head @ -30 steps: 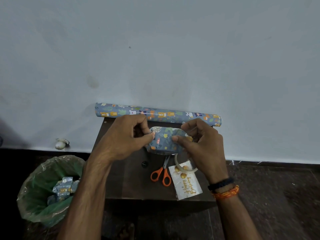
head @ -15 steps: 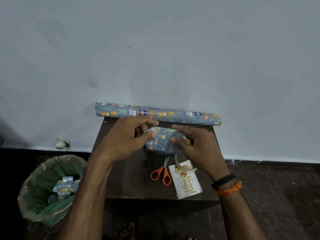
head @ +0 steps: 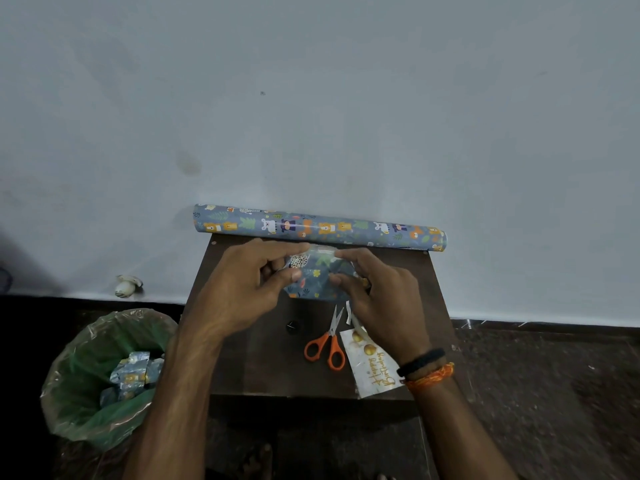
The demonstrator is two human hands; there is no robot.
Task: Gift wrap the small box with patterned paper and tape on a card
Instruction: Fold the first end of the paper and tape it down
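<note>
The small box (head: 317, 277), covered in blue animal-print paper, sits on the dark wooden table (head: 263, 362) near its far edge. My left hand (head: 247, 289) grips its left end between thumb and fingers. My right hand (head: 377, 296) holds its right end, forefinger stretched over the top where a strip of clear tape (head: 323, 250) shines. A white "Happy Birthday" card (head: 372, 367) lies by the front right edge, partly under my right wrist. The tape roll is mostly hidden under my right hand.
A roll of the same patterned paper (head: 320, 227) lies along the wall at the table's back. Orange-handled scissors (head: 327, 342) rest beside the card. A green-lined bin (head: 104, 375) with paper scraps stands on the floor at the left.
The box has come down from a raised tilt onto the table. Both hands have flattened over its top, fingers now pressing along the far upper edge.
</note>
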